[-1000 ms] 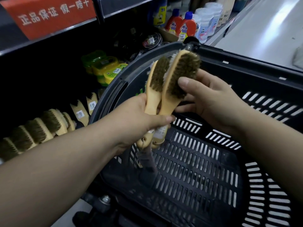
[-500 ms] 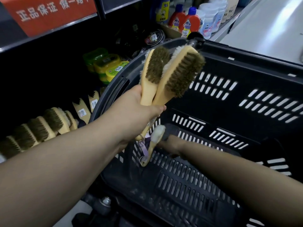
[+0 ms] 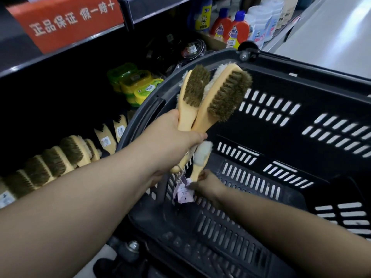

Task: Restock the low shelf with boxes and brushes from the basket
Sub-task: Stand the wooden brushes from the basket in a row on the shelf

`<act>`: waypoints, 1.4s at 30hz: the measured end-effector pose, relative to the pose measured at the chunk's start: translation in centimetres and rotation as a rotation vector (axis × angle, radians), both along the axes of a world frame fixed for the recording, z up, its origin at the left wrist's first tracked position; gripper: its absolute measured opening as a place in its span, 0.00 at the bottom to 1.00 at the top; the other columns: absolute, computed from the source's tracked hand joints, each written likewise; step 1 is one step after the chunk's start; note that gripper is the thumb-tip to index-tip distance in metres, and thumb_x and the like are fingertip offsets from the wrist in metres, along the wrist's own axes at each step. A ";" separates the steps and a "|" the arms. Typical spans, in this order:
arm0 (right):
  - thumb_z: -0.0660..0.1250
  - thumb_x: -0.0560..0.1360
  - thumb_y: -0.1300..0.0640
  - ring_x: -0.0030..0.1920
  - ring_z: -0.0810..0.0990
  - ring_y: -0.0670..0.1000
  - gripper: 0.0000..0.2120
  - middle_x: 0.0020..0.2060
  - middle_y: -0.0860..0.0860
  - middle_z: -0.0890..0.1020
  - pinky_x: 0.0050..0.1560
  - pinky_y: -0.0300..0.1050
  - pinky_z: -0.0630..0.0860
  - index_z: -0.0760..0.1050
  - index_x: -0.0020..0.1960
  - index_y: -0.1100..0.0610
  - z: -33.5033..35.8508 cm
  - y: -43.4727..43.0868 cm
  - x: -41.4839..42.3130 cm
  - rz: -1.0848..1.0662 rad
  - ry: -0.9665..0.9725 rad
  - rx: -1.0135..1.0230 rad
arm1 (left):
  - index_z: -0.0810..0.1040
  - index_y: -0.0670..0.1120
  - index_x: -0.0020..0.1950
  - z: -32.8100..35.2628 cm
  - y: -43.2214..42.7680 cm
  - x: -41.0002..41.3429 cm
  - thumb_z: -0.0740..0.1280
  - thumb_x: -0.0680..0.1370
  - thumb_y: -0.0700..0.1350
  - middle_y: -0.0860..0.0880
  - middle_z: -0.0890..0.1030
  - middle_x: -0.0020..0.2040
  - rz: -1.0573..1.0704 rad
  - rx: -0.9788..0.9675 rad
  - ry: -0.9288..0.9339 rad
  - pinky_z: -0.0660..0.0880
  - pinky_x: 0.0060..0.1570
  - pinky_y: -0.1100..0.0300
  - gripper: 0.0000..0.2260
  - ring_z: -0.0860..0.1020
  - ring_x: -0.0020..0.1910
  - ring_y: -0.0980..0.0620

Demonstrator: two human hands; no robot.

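Here the left hand (image 3: 172,141) holds 2 brushes (image 3: 222,97) above the left rim of the black basket (image 3: 281,63), its fingers curled tight round both pale wooden handles, with the thumb side nearest the heads and the handle ends sticking out below the palm. Lower down, inside the basket near its left wall, the right hand (image 3: 208,184) grips a 3rd brush (image 3: 201,157) by the bottom of its handle; its fingers are bent round the wood, though the dim light hides how each one lies. A pale paper tag (image 3: 183,192) hangs just beside that hand. Compared with 1 s ago, the right hand has left the bristles of the raised pair and gone down into the basket, and since 0.5 s ago the 3rd brush stands a little higher and steeper. The 2 brushes run lengthwise from the palm up and away, their heads splayed in a narrow V and their brown bristles facing the camera and the right. The 3rd brush's long axis is nearly upright, with the white fleecy head on top, just under the left hand, and the handle pointing down. Left of the basket, a row of shelved brushes (image 3: 54,163) lines the dark shelf.
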State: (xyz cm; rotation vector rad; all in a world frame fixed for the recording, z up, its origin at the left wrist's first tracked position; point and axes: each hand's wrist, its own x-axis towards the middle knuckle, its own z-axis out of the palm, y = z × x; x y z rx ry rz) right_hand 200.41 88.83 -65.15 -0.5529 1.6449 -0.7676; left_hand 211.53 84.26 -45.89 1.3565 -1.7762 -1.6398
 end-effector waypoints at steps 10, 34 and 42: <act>0.58 0.80 0.56 0.34 0.78 0.49 0.07 0.34 0.52 0.79 0.40 0.44 0.78 0.74 0.51 0.56 17.2 3.2 -5.3 -0.115 -0.404 -0.260 | 0.76 0.45 0.53 1.4 0.3 -1.9 0.70 0.74 0.38 0.46 0.82 0.43 0.025 0.019 0.150 0.76 0.48 0.53 0.09 0.80 0.44 0.47; 0.54 0.82 0.53 0.37 0.83 0.52 0.15 0.41 0.57 0.84 0.36 0.42 0.80 0.75 0.52 0.62 24.0 3.4 19.6 0.235 -0.495 -0.315 | 0.79 0.34 0.54 1.9 5.8 24.3 0.68 0.71 0.33 0.34 0.83 0.48 0.465 0.411 0.395 0.79 0.30 0.58 0.13 0.83 0.37 0.44; 0.60 0.80 0.56 0.32 0.80 0.49 0.08 0.35 0.53 0.81 0.31 0.41 0.76 0.75 0.47 0.59 15.0 0.0 21.9 0.220 0.047 -0.156 | 0.75 0.39 0.54 -3.5 4.8 27.9 0.63 0.75 0.30 0.37 0.80 0.46 0.838 0.431 0.302 0.75 0.37 0.54 0.10 0.78 0.40 0.42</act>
